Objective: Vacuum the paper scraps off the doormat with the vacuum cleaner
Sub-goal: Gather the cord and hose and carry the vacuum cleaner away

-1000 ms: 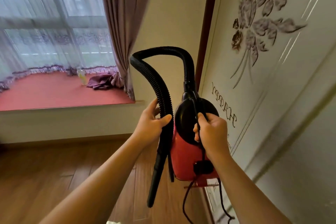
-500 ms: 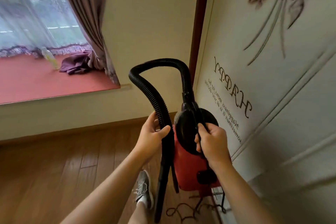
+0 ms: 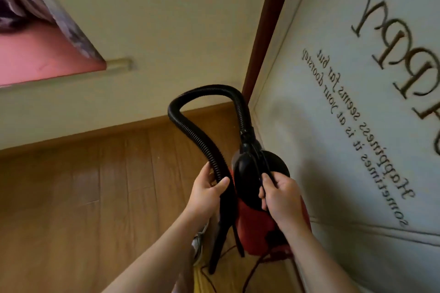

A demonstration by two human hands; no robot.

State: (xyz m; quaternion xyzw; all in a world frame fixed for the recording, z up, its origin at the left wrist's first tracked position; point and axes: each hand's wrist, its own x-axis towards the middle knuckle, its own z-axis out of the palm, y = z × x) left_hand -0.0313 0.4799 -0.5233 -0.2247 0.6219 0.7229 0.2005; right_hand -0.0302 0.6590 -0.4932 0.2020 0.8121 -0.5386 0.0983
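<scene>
I hold a small red vacuum cleaner with a black top in the air in front of me. My right hand grips its black handle. My left hand is wrapped around the black ribbed hose where it meets the nozzle. The hose loops up from the top of the body and back down. The black nozzle points at the floor. No doormat or paper scraps are in view.
A white panel with printed lettering stands close on the right, beside a dark red door frame. The wooden floor spreads to the left. A red window seat sits at upper left. The cord trails below, and a shoe shows.
The view has tilted down and swung to the right, so the window has slid out at upper left. Both hands keep the same hold on the vacuum and hose.
</scene>
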